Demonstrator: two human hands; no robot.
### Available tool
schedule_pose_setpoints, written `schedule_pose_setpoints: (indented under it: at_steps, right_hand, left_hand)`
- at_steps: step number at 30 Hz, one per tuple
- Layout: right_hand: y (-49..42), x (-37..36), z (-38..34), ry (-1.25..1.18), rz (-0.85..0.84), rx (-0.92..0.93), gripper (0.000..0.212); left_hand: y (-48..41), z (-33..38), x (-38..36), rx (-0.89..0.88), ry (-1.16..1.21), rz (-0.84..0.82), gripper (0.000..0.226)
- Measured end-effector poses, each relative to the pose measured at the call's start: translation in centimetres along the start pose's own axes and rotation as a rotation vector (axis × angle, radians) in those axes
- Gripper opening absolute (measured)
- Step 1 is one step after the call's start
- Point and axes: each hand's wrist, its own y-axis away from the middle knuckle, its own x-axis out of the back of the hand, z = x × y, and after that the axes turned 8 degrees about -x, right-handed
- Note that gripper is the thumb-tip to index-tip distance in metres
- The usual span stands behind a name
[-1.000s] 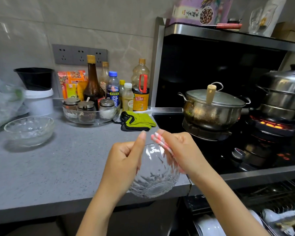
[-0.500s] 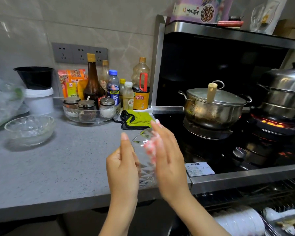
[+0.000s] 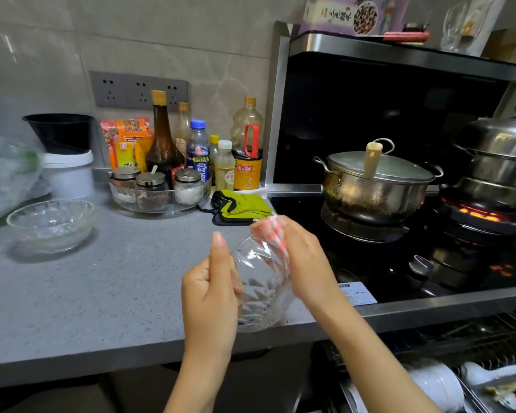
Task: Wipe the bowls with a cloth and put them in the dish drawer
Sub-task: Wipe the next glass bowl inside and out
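Since 0.5 s ago the hands have drawn apart, and the clear cut-glass bowl [image 3: 259,281] between them shows more of its faceted wall. The left hand [image 3: 210,296] grips it on its side, thumb raised. The right hand [image 3: 306,260] pinches a pink-and-white striped cloth [image 3: 273,234] against the rim, its fingers hiding most of the cloth. Below the right forearm, the open dish drawer [image 3: 471,335] holds white bowls [image 3: 435,383]. Far left of the left hand sits 1 more clear glass bowl [image 3: 49,225]. Beyond the right hand lie a green-and-black rag [image 3: 242,205] and a lidded steel pot [image 3: 376,186].
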Motion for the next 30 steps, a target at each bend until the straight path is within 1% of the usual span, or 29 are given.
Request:
schedule_pose_setpoints:
  at_steps: [2,3,5,7,8,9,10,12,13,15,17,19,22,23,25,27,30]
  right_hand:
    - [0.1,0.5,-0.1,-0.152,-0.051,-0.227,0.039]
    - [0.2,0.7,0.1,-0.198,-0.048,-0.304,0.044]
    - [0.5,0.9,0.8,-0.247,0.030,-0.382,0.053]
    - [0.8,0.9,1.2,-0.309,0.090,-0.390,0.054]
    - [0.9,1.0,1.1,-0.329,0.101,-0.388,0.058]
    - [0.9,1.1,1.1,-0.328,0.110,-0.397,0.061]
    - [0.9,1.2,1.0,-0.317,0.109,-0.396,0.057]
    - [0.7,1.6,0.8,-0.282,0.097,-0.371,0.035]
    - [0.6,1.8,0.5,-0.244,0.099,-0.356,0.034]
    - [0.2,2.5,0.2,-0.157,0.097,-0.335,0.040]
    - [0.1,2.7,-0.4,-0.079,0.064,-0.297,0.047]
    - [0.1,2.5,-0.9,-0.042,0.046,-0.267,0.050]
    - [0.6,1.9,-0.6,-0.063,0.101,-0.176,0.055]
    - [0.9,1.5,-0.2,-0.082,0.131,-0.102,0.054]
    - [1.6,0.6,1.0,-0.030,0.166,0.075,0.046]
    - [2.4,-0.7,2.3,0.148,0.233,0.256,0.042]
    - [3.0,-2.6,3.2,0.527,0.370,0.478,0.041]
  left_hand:
    - [-0.3,0.2,0.4,0.010,0.004,0.022,0.054]
    - [-0.4,0.3,0.5,0.018,0.014,0.034,0.054]
    - [-0.7,-0.2,1.0,0.053,0.072,0.027,0.058]
    - [-1.1,-0.9,1.5,0.078,0.158,0.000,0.073]
    - [-1.3,-1.1,1.5,0.097,0.190,-0.028,0.081]
    - [-1.4,-1.1,1.6,0.110,0.202,-0.052,0.086]
    - [-1.5,-0.9,1.6,0.101,0.191,-0.074,0.086]
    - [-1.7,-0.6,1.8,0.057,0.100,-0.106,0.075]
    - [-1.8,-0.3,1.9,0.035,0.033,-0.130,0.070]
    - [-2.0,0.3,2.0,0.015,-0.062,-0.225,0.063]
    - [-2.3,0.8,1.7,-0.006,-0.126,-0.336,0.059]
    - [-2.4,1.0,1.2,-0.032,-0.160,-0.370,0.056]
    - [-2.0,1.0,0.8,-0.070,-0.172,-0.286,0.057]
    - [-1.8,0.8,0.8,-0.073,-0.160,-0.254,0.059]
    - [-1.5,0.6,0.8,-0.057,-0.142,-0.180,0.064]
    - [-1.3,0.1,0.5,-0.024,-0.113,-0.089,0.063]
    - [-0.7,-0.8,-0.2,0.030,-0.074,-0.005,0.061]
